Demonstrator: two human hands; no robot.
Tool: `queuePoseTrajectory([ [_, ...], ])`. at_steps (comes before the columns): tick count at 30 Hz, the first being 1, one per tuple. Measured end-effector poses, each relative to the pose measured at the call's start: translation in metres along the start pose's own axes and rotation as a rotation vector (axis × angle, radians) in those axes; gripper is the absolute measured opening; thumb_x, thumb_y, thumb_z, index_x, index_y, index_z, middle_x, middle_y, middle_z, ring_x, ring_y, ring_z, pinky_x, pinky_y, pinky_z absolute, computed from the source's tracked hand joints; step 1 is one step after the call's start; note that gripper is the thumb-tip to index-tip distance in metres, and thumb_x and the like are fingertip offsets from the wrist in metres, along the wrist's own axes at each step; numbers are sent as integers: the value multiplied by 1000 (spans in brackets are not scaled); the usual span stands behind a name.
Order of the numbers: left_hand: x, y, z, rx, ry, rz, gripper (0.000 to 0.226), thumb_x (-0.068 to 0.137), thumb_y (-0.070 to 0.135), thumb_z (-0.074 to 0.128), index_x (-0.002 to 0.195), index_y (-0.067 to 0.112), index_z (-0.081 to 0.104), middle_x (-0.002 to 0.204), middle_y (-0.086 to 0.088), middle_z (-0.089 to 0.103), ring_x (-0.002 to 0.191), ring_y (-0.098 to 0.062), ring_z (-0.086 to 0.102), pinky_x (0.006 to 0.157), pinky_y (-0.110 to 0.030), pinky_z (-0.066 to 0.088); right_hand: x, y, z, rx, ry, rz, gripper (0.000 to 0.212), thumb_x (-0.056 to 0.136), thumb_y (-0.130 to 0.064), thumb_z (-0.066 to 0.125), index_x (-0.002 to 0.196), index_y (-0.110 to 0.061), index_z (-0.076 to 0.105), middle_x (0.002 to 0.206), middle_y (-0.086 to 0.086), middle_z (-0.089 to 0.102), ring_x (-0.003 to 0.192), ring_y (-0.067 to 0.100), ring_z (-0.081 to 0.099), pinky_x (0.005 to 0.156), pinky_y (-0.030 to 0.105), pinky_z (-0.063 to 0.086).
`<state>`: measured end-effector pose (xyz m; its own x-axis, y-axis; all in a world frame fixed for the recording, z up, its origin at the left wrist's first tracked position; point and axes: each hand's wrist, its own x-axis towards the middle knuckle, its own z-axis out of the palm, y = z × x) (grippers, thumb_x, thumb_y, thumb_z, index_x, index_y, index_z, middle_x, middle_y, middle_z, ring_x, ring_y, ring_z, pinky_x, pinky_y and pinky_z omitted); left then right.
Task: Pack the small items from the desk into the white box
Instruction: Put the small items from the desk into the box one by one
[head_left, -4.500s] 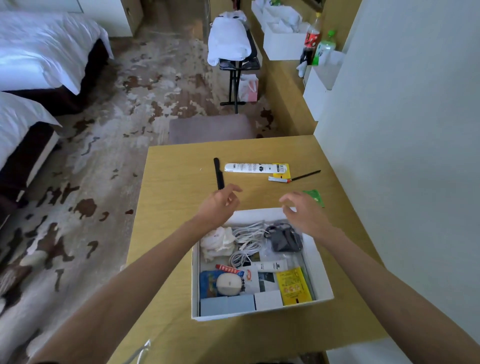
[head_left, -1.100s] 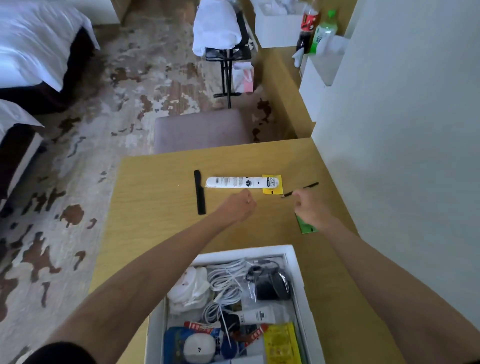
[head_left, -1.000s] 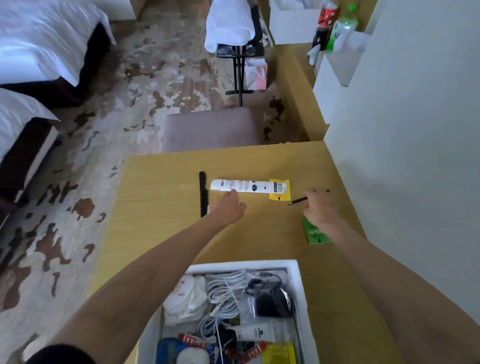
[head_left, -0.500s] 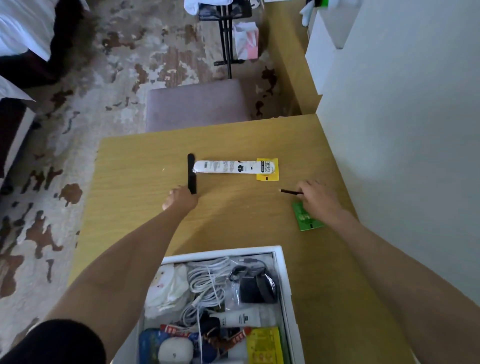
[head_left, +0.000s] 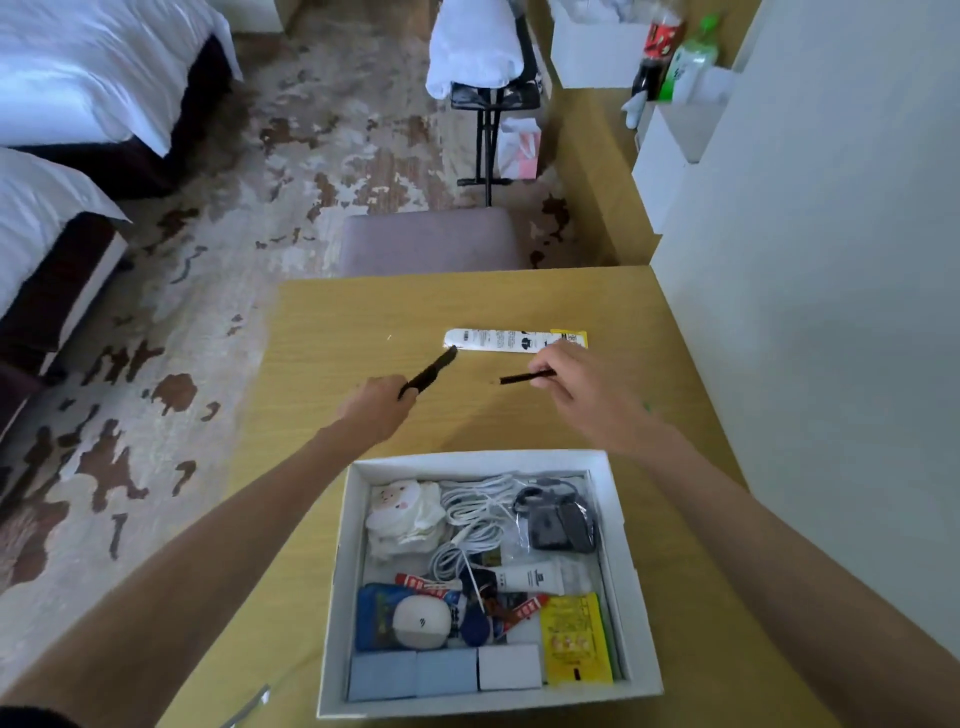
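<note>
- The long white packet (head_left: 506, 340) near the far edge of the desk (head_left: 332, 332) is carrying small black print and a yellow end label, but no word is coming out clearly.
- In the white box (head_left: 631, 540), the white tube (head_left: 530, 577), the yellow sachet (head_left: 574, 647) and the red strips (head_left: 423, 585) are showing print too blurred to read.

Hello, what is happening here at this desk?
A person is packing small items into a white box. The left hand holds a black comb, and the right hand holds a thin black stick, perhaps a pen. Both are lifted over the wooden desk. A long white packet lies on the desk, not yet packed. The box is already quite full.
</note>
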<state>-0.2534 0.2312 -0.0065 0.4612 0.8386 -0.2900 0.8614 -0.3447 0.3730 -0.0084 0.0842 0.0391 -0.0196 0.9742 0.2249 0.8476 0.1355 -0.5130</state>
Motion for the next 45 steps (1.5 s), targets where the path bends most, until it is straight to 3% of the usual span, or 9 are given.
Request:
queuePoseTrajectory([
  [4,-69,-23,-23,-34,167,267,30,99,34,42,82,14,56,69,-1,57,59,-24,55,54,-40,46,7,-55,14,-130,34,-215,6,93,-17,55,99,-16,52,108,-2,55,89,18,56,73,40,50],
  [8,-123,-41,-32,-111,153,453,32,98,41,38,87,17,57,76,2,58,64,-19,56,58,-42,48,-1,-89,38,-224,-60,-302,9,89,-13,60,98,-15,58,124,3,57,103,20,58,86,43,50],
  [12,-157,-52,-24,-125,85,595,46,96,57,27,95,23,57,83,8,58,70,-10,55,59,-32,45,-34,-110,48,-305,-118,-343,19,83,-7,69,90,-19,57,89,-5,65,82,14,50,69,33,47],
  [17,-177,-60,-5,70,113,804,40,98,46,34,93,18,61,84,3,63,78,-15,56,65,-29,42,-85,-140,41,-363,-258,-296,19,81,-8,70,92,-20,60,89,-5,65,88,18,55,75,33,46],
  [21,-185,-52,13,253,222,985,36,98,42,41,93,16,65,85,1,68,81,-21,60,72,-31,49,-117,-148,45,-355,-381,-142,23,90,-9,56,111,-19,57,109,0,63,96,22,58,73,34,45],
  [28,-186,-35,39,474,6,1011,26,96,35,42,107,20,59,108,1,67,105,-21,59,87,-37,42,-141,-149,71,-388,-513,-34,13,94,-28,51,104,-22,56,104,0,63,94,25,59,70,38,47],
  [33,-182,-31,41,525,-68,1005,14,90,29,55,96,19,62,96,0,70,92,-21,64,80,-36,42,-142,-142,90,-481,-572,-94,14,92,-28,55,101,-18,55,99,6,66,91,28,57,66,35,34],
  [38,-181,-31,41,569,-142,994,17,86,32,63,93,17,60,93,-1,69,90,-23,63,79,-38,44,-142,-133,92,-436,-599,36,15,92,-32,54,102,-20,52,93,11,65,86,32,60,62,35,36],
  [45,-180,-27,39,711,-208,943,19,85,31,61,94,15,60,95,-3,69,91,-24,61,82,-38,47,-142,-125,88,-230,-630,158,9,90,-32,59,90,-26,53,93,-1,67,88,20,59,68,32,41],
])
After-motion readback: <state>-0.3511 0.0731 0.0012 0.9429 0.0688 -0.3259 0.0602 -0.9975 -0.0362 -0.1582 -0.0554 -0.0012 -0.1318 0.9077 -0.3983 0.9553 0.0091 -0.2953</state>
